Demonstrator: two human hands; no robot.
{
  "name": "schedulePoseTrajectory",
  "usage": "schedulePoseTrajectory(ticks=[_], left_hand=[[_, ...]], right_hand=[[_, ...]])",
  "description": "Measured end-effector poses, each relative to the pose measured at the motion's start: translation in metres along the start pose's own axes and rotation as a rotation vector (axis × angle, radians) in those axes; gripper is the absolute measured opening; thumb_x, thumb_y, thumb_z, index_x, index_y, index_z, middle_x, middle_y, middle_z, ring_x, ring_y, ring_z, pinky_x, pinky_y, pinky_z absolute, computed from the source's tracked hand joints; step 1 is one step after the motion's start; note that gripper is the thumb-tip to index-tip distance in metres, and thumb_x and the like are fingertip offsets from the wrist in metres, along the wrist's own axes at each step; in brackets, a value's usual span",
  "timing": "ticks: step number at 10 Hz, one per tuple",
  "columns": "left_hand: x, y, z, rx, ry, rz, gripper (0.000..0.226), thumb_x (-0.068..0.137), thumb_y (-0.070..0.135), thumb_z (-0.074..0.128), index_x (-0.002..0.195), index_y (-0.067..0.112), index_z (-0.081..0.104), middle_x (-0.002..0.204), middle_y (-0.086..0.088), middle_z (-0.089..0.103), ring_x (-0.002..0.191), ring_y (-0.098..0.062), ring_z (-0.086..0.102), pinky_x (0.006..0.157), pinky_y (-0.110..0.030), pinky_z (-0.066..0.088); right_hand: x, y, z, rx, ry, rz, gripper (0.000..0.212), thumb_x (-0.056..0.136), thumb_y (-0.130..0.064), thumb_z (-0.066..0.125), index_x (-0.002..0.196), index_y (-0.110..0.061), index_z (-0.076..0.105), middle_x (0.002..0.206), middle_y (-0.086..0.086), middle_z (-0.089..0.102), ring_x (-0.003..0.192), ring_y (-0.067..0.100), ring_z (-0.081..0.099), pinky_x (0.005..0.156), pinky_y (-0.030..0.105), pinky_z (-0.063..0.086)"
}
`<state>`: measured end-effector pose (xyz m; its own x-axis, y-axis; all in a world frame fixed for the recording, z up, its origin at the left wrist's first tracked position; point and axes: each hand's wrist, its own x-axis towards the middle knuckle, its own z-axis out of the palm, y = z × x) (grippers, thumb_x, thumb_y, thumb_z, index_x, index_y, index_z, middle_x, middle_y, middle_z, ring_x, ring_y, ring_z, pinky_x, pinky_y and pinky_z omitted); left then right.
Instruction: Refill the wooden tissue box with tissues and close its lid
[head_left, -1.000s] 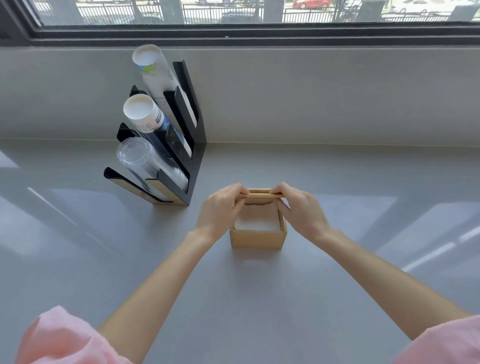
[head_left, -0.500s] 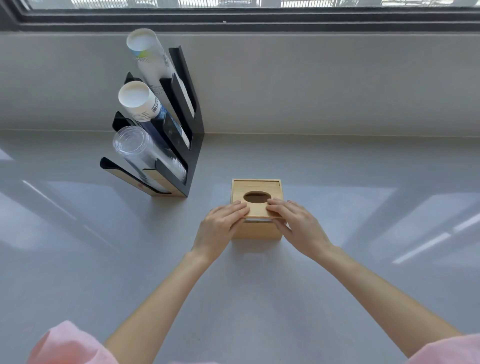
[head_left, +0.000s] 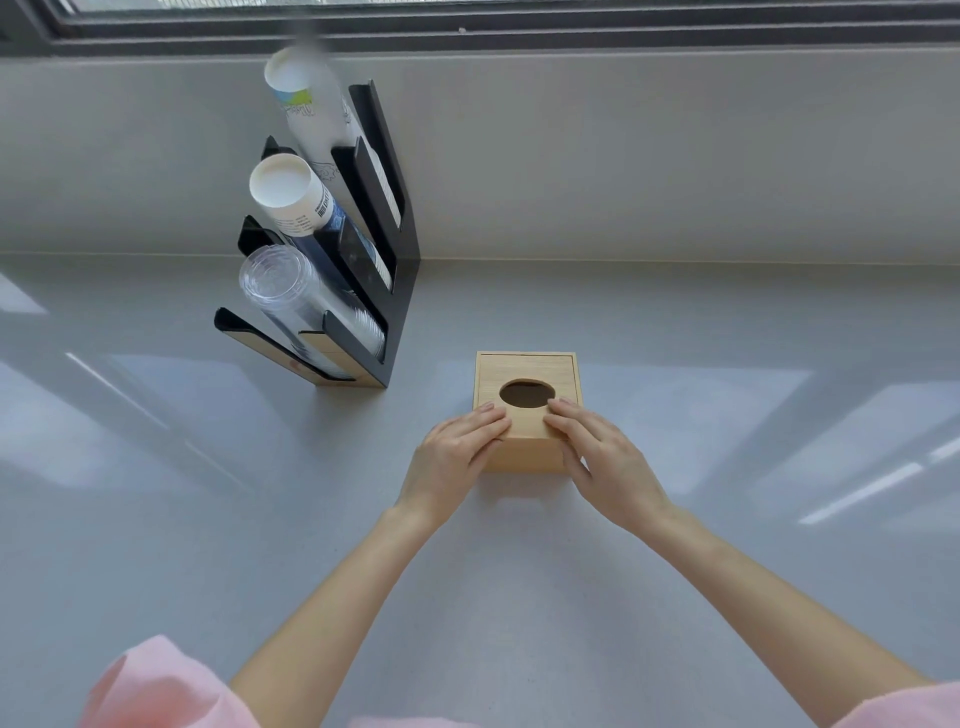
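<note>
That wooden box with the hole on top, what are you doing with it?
A person is closing up a wooden tissue box on a grey counter. The lid with the oval hole lies flat on top. The left hand and right hand rest their fingertips on the lid's near edge, pressing it. No tissue pokes out of the hole. A black cup holder stands to the left.

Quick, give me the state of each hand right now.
Left hand: open, straight fingers pressing on the wooden tissue box lid.
Right hand: open, fingers resting on the same lid.
</note>
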<state>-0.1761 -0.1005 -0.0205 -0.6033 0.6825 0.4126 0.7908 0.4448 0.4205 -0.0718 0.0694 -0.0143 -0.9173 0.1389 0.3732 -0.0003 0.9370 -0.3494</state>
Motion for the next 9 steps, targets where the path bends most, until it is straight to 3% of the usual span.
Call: schedulePoseTrajectory(ticks=[1,2,4,6,8,9], left_hand=[[-0.002,0.001,0.002,-0.043,0.017,-0.017,0.036,0.084,0.026,0.046,0.108,0.013,0.069,0.116,-0.003,0.069,0.114,-0.007,0.052,0.09,-0.023,0.039],[-0.004,0.004,0.003,-0.014,0.008,-0.02,0.038,0.083,0.027,0.046,0.11,0.012,0.067,0.118,-0.003,0.068,0.115,-0.006,0.05,0.088,-0.022,0.041],[-0.007,0.005,0.004,0.007,0.006,-0.011,0.04,0.082,0.023,0.043,0.115,0.012,0.064,0.122,-0.003,0.065,0.116,-0.01,0.052,0.089,-0.028,0.048],[-0.008,0.006,0.004,0.02,-0.013,0.0,0.042,0.082,0.022,0.042,0.116,0.011,0.063,0.123,-0.003,0.064,0.119,-0.011,0.05,0.09,-0.034,0.049],[-0.006,0.013,-0.001,0.174,-0.013,-0.003,0.04,0.083,0.03,0.042,0.111,0.015,0.066,0.116,0.002,0.069,0.115,-0.018,0.06,0.094,-0.05,0.043],[0.001,0.014,-0.004,0.202,-0.019,-0.019,0.045,0.083,0.033,0.039,0.115,0.014,0.064,0.12,-0.001,0.067,0.117,-0.024,0.059,0.095,-0.052,0.041]], right_hand=[[-0.002,0.002,0.004,-0.002,0.009,-0.01,0.04,0.085,-0.011,0.036,0.114,0.0,0.061,0.124,0.014,0.064,0.117,0.028,0.059,0.102,0.031,0.034],[-0.004,0.003,0.008,-0.004,0.018,-0.003,0.04,0.084,-0.009,0.036,0.117,0.0,0.058,0.126,0.015,0.063,0.119,0.028,0.057,0.104,0.031,0.033],[-0.008,-0.002,0.016,-0.003,0.09,0.02,0.044,0.082,-0.005,0.034,0.121,0.002,0.054,0.129,0.018,0.059,0.125,0.019,0.037,0.107,0.03,0.024],[-0.01,-0.004,0.02,-0.04,0.101,0.011,0.047,0.079,-0.004,0.033,0.122,0.002,0.05,0.13,0.019,0.058,0.127,0.021,0.035,0.107,0.032,0.023],[-0.01,-0.007,0.007,-0.052,0.001,0.021,0.05,0.078,-0.004,0.046,0.128,-0.006,0.048,0.136,0.014,0.054,0.132,0.022,0.037,0.108,0.039,0.032],[0.002,-0.015,-0.019,-0.007,-0.289,0.138,0.046,0.094,-0.018,0.046,0.139,-0.014,0.039,0.153,0.001,0.031,0.144,0.018,0.021,0.12,0.045,0.012]])
